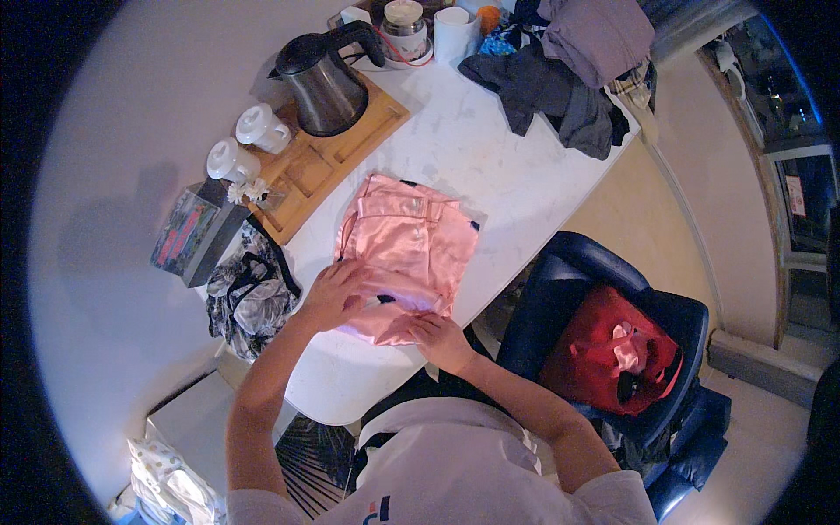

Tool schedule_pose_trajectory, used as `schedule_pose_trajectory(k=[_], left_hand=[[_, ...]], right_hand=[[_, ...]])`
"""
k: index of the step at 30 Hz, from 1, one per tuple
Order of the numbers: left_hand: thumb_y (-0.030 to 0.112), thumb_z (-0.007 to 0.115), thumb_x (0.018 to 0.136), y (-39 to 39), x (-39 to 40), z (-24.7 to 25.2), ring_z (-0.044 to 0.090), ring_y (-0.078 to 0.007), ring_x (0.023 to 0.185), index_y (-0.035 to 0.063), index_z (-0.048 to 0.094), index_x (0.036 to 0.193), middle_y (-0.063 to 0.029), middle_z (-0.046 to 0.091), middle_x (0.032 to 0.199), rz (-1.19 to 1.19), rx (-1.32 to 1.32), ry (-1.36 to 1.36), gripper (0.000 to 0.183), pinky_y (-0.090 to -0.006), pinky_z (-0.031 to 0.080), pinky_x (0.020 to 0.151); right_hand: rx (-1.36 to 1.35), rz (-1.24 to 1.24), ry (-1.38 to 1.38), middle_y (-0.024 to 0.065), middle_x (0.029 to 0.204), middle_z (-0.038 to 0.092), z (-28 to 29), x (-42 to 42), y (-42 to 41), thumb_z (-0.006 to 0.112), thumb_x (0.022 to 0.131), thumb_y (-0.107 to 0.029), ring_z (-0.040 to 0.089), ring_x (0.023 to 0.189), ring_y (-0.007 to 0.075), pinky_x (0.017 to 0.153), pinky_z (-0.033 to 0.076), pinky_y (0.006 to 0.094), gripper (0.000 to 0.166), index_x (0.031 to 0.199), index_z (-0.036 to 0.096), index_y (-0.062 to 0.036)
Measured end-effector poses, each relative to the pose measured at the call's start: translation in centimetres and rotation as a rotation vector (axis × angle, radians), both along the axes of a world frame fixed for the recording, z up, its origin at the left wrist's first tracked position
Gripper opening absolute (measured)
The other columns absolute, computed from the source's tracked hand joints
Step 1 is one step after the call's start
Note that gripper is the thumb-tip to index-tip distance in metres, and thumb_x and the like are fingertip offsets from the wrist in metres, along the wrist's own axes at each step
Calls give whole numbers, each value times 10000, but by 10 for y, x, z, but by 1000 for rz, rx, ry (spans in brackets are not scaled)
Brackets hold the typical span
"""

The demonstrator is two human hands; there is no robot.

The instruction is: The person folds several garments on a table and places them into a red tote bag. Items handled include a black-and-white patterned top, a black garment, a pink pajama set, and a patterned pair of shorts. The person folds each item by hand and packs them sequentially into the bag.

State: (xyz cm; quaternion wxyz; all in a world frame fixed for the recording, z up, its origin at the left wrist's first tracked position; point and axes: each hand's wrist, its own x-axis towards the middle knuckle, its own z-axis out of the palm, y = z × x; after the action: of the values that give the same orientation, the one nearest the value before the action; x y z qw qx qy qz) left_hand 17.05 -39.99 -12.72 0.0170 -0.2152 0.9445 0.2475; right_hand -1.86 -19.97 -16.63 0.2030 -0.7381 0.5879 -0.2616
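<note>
A pink satin garment [394, 243], partly folded, lies on the white table [367, 374] in front of me. Its collar or band and a few buttons face up at the far end, and small dark patches show on it. My left hand [335, 292] rests with spread fingers on its left side. Near the garment's lower right corner, my right hand [440, 338] touches the fabric with its fingers bent; whether they pinch the cloth cannot be told. The near part of the garment looks folded or bunched between both hands.
A wooden tray [387, 118] bears an electric kettle [325, 85] and two white lidded cups [233, 161]. Patterned clothing [252, 295] and a dark box [200, 230] lie at the left. Dark clothes [545, 92] are piled far right. A red bag [590, 348] sits on a blue chair [689, 328].
</note>
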Motion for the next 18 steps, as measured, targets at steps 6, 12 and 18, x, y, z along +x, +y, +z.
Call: schedule_pose_trajectory(k=[6, 12, 18], left_hand=[[425, 450, 886, -7, 4, 24, 555, -270, 1004, 38, 540, 1160, -136, 593, 1090, 337, 799, -286, 483, -330, 420, 881], [629, 294, 858, -13, 56, -44, 535, -220, 1026, 39, 483, 1211, -113, 551, 1157, 618, 1800, 110, 713, -357, 386, 919], [235, 694, 760, 23, 27, -22, 555, -128, 785, 42, 543, 1071, -48, 590, 875, 704, 1273, 205, 396, -219, 436, 720]], right_hand=[[686, -145, -935, 20, 672, 572, 34, -45, -21, 562, 767, -88, 565, 607, 141, 576, 457, 246, 164, 889, 605, 13], [995, -559, -1310, -13, 570, 526, 19, -97, -48, 588, 786, -154, 428, 383, 57, 332, 293, 199, 126, 831, 604, -37], [563, -556, -577, 101, 809, 584, 27, -94, -43, 647, 743, -292, 545, 617, 178, 541, 447, 296, 437, 1057, 517, -18]])
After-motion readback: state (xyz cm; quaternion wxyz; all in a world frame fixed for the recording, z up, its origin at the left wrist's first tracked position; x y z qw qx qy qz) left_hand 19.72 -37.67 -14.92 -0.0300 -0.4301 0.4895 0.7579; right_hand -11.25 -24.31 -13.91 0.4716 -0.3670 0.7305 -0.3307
